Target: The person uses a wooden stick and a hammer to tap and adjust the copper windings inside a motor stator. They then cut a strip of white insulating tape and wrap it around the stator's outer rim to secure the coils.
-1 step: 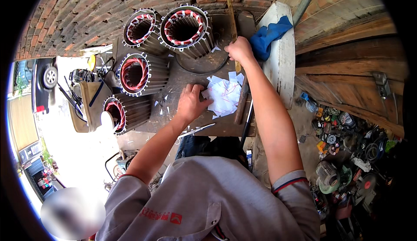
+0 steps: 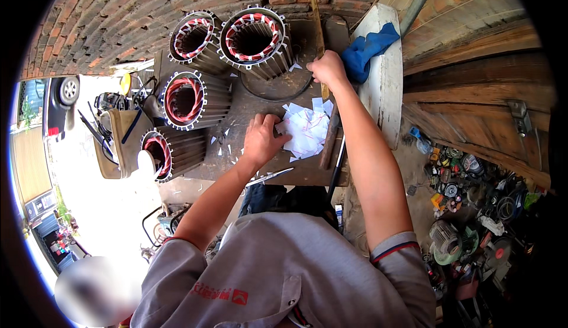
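Observation:
My left hand [image 2: 260, 141] lies on the dark tabletop [image 2: 239, 127], fingers bent and thumb apart from them, at the left edge of a heap of white paper pieces [image 2: 307, 130]. The thumb tip touches the heap. Farther off, my right hand [image 2: 329, 70] is closed over a long yellowish wooden strip [image 2: 319, 32]. Its fingertips point left, and whatever they pinch is hidden. Several ribbed metal motor stators with red-and-white windings, including a large one [image 2: 286, 56] and a nearer one [image 2: 216, 100], stand or lie at the left and back.
A blue cloth [image 2: 367, 50] hangs over a white-painted board [image 2: 384, 100] on the right. Scissors [image 2: 269, 176] lie by the near edge, and a brown bar [image 2: 329, 144] lies right of the papers. Motor parts [image 2: 447, 239] clutter the floor at right. A brick wall [image 2: 142, 26] rises behind.

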A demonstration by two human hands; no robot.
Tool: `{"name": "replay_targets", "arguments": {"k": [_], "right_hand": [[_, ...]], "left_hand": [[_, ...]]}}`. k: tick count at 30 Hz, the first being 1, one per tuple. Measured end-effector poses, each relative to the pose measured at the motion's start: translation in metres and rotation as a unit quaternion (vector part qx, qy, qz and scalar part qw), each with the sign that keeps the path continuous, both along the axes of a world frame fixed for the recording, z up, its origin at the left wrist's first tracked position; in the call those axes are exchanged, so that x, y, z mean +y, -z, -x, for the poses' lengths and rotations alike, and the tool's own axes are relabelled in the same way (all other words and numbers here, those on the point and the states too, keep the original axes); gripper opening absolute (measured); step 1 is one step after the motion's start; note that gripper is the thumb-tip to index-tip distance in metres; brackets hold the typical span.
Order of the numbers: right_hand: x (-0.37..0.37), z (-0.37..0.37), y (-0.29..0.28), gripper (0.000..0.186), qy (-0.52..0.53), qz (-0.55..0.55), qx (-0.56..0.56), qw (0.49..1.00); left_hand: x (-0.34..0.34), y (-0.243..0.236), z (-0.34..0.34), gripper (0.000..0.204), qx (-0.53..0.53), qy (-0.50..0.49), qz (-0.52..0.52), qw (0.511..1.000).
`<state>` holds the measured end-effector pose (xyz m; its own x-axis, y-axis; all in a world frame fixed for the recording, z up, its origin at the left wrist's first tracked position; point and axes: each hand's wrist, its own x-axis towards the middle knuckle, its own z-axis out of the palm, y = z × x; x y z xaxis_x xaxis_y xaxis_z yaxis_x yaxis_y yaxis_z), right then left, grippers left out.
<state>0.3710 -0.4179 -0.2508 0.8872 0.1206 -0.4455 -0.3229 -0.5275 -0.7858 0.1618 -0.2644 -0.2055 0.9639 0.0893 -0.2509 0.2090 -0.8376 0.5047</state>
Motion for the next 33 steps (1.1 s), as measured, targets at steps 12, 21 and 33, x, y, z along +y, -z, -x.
{"name": "replay_targets", "arguments": {"k": [12,21,33], "right_hand": [[-0.011,0.028,-0.028,0.042,-0.019,0.056,-0.116,0.991],[-0.017,0.041,-0.014,0.041,0.002,0.018,-0.082,0.996],[-0.004,0.07,-0.027,0.04,-0.05,0.071,-0.089,0.992]], "left_hand": [[0.009,0.022,0.008,0.018,0.073,-0.136,0.282,0.947],[0.031,0.025,0.016,0.016,0.051,-0.239,0.426,0.871],[0.024,0.024,0.029,0.02,0.036,-0.294,0.491,0.819]]}}
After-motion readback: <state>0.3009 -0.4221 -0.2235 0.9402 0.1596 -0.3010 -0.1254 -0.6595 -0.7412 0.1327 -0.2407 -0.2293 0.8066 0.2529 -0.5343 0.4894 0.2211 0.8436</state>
